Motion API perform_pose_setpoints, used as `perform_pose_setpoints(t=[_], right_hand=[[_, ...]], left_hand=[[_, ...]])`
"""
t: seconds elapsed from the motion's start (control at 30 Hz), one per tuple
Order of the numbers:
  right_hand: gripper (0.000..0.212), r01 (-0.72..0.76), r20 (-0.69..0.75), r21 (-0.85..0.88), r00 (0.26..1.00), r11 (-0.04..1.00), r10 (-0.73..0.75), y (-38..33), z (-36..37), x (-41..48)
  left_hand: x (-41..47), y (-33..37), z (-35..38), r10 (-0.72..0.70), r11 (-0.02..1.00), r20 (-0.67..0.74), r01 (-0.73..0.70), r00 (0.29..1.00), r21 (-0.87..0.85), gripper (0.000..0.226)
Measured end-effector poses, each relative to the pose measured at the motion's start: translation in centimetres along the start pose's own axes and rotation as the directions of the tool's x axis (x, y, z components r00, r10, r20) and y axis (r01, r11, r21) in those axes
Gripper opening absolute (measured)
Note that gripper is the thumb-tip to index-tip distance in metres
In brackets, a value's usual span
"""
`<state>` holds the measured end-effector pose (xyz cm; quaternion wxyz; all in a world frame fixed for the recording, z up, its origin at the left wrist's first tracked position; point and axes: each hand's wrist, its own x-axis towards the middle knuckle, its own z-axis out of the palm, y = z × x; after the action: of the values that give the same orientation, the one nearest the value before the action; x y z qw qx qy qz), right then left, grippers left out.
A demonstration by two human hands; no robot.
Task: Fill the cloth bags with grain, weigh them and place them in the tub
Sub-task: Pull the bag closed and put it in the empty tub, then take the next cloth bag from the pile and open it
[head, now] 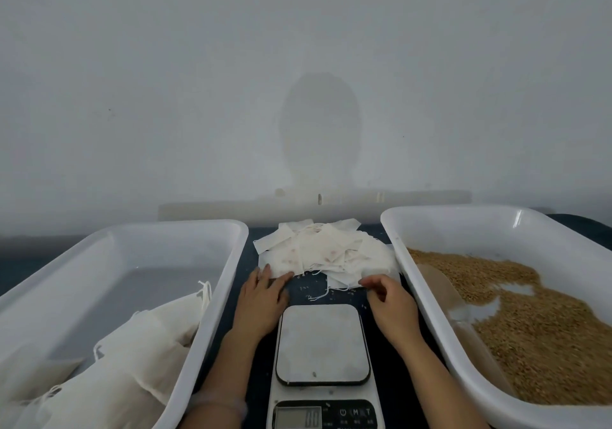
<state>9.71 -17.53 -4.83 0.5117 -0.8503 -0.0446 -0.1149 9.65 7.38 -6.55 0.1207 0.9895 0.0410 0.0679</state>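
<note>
Beyond the scale (323,342), left hand (265,299) lay flat, fingers straight, on the near edge of the empty bag pile (324,253), while right hand (389,302), fingers curled, pinched that edge.

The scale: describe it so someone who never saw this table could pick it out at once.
On the table stand a left tub holding filled bags and a right tub holding loose grain. The scale lies between them, at the near edge. It alone is flat, with a square grey plate and a display.
</note>
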Motion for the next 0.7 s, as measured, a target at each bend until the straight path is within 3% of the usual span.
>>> perform_pose_setpoints(t=[0.13, 0.57, 0.63, 0.7], right_hand=[[0.028, 0.029, 0.047, -0.071, 0.999, 0.997, -0.026, 0.0, 0.1, -0.2], [0.036, 0.096, 0.073, -0.162, 0.994, 0.982, -0.085, 0.4, 0.3, 0.0], [0.038, 0.102, 0.072, -0.156, 0.993, 0.983, -0.092, 0.5, 0.4, 0.0], [0.038, 0.104, 0.066, -0.145, 0.993, 0.984, -0.095, 0.5, 0.3, 0.0]], left_hand=[[0.1, -0.2, 0.2, -0.065, 0.998, 0.023, 0.065, 0.998, 0.014, 0.046], [-0.6, -0.5, -0.3, -0.022, 0.999, -0.071, 0.02, 0.997, -0.038, 0.05], [-0.8, -0.4, -0.4, -0.038, 0.994, -0.098, 0.027, 0.994, -0.109, 0.048], [-1.0, -0.1, -0.8, -0.102, 0.951, -0.156, 0.05, 0.982, -0.306, 0.045]])
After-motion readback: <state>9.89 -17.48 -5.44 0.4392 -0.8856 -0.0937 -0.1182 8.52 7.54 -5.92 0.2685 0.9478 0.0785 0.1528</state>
